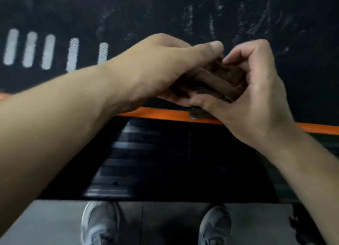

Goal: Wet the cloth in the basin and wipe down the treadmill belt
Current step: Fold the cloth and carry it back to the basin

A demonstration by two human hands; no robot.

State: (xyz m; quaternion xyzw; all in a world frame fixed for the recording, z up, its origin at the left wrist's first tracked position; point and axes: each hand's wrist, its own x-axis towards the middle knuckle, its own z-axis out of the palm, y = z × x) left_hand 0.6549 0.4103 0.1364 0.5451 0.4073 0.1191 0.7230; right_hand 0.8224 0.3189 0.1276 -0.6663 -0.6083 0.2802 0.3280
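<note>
A small dark brown cloth, bunched into a wad, sits between both of my hands. My left hand grips it from the left with thumb on top. My right hand closes on it from the right, fingers curled around it. Both hands hover over the near edge of the black treadmill belt, which shows pale dusty streaks at the upper right. Most of the cloth is hidden by my fingers. No basin is in view.
An orange stripe runs along the belt's near edge, beside a black ribbed side rail. White bars mark the belt at the left. My two grey shoes stand on the grey floor below.
</note>
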